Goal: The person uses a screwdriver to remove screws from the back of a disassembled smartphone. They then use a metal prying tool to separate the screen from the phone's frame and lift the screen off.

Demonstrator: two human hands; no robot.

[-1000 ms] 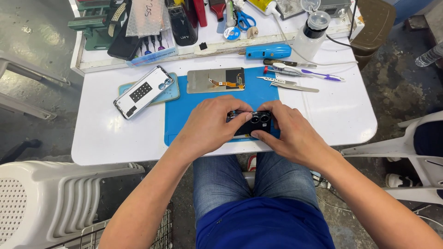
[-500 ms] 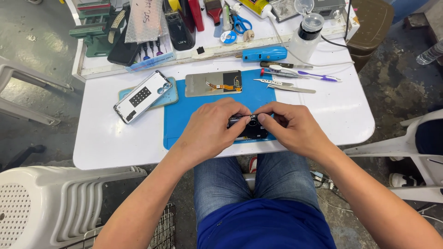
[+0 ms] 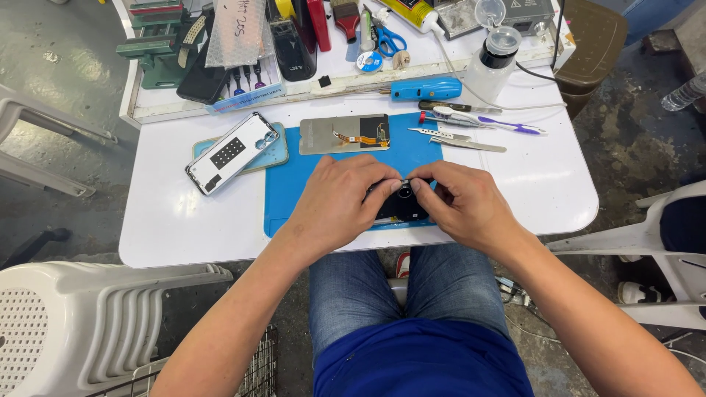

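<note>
Black phone body (image 3: 401, 208) lies on the blue mat (image 3: 290, 198) at the near table edge; I see my left hand (image 3: 340, 200) and right hand (image 3: 460, 204) pinch it together, fingertips meeting over its camera part.

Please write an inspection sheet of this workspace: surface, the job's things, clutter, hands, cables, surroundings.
Surface: white table with blue mat.
Job's things: dark phone part on the mat, held by both hands.
Clutter: opened phone back, screen panel, tweezers, blue tool, scissors, bottle.
Hands: left hand and right hand pinch the part.
Cables: thin cable by the bottle.
Surroundings: white plastic chairs, concrete floor.
</note>
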